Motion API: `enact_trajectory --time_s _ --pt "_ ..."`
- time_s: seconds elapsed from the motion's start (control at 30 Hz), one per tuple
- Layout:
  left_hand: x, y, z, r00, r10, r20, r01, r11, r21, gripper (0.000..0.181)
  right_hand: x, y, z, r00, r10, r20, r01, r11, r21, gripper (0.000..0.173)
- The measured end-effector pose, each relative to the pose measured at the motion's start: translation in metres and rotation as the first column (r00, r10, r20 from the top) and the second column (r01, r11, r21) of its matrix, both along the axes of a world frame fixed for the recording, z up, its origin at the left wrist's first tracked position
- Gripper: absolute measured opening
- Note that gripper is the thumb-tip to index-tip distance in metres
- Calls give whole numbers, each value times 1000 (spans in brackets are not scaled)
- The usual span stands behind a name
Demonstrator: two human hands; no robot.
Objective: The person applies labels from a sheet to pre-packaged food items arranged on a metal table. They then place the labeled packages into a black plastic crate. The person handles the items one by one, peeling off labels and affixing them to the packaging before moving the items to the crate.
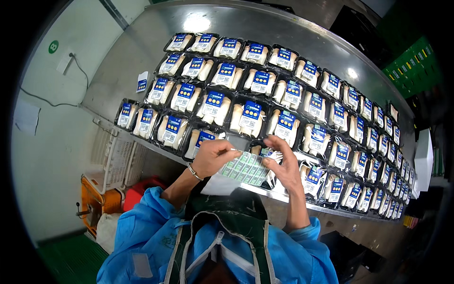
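Note:
Before my chest, a sheet of small green-and-white stickers [245,168] spans both hands, tilted above the table's near edge. My left hand [217,156], with a bracelet on its wrist, pinches the sheet's upper left corner between thumb and fingers. At the upper right edge lies the thumb of my right hand [286,167]; its forefinger is raised off the sheet, and the other fingers are partly hidden. Behind the sheet sits a partly covered black tray [256,148]. Film-wrapped trays of pale, thick-stemmed mushrooms [248,119] with blue-and-white labels stand in rows beyond my hands.
The rows cover much of a stainless steel table [142,46]. A loose label [142,82] lies at its left. White plastic baskets [115,159] and an orange machine [94,198] stand on the left. Green crates [411,67] are stacked at the far right; black crates [349,252] sit below.

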State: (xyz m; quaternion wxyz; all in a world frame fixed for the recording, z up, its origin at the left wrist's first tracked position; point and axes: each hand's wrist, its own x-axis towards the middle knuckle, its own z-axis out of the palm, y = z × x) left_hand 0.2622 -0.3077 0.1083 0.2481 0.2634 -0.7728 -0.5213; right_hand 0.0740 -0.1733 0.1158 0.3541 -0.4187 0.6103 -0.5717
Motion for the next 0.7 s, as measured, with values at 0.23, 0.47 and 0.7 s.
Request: enact_trajectory --time_s 0.23,0.47,0.7 --pt "-12 -52 1 991 -124 -49 133 962 239 17 29 -68 24 910 130 -393 -120 992 50 17" --pt "-2 -113 -24 927 -371 47 367 927 82 29 95 -99 -6 844 -289 -452 321 947 -5 12" --pt "2 -129 -48 871 -481 93 453 863 222 41 138 -112 -33 571 -520 -635 590 798 -123 11"
